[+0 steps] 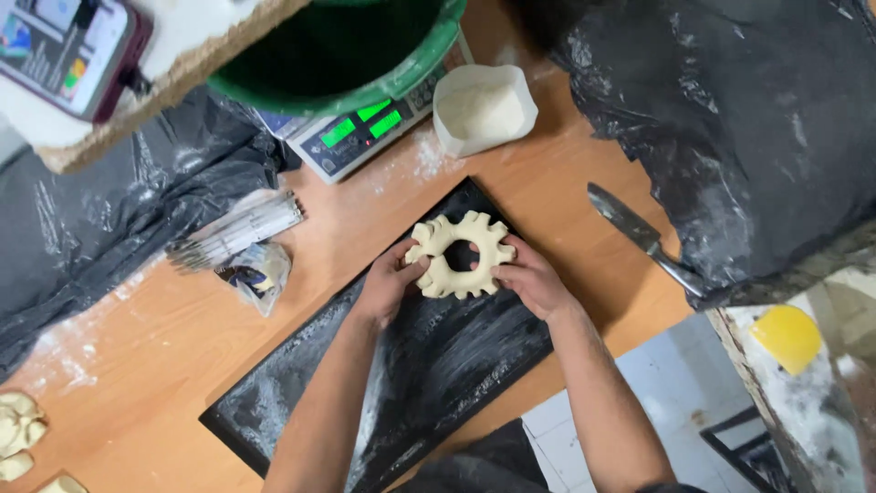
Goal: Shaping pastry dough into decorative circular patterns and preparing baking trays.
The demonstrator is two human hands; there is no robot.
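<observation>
Both hands, left hand [388, 283] and right hand [529, 277], pinch a notched dough ring [459, 254]; white bag [482, 108] holds flour.

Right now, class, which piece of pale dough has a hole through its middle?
The notched ring of pale dough held over the black board; the plain lumps at the table's left edge have none.

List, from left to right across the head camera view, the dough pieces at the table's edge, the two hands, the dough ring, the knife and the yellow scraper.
Dough pieces → left hand → dough ring → right hand → knife → yellow scraper.
</observation>
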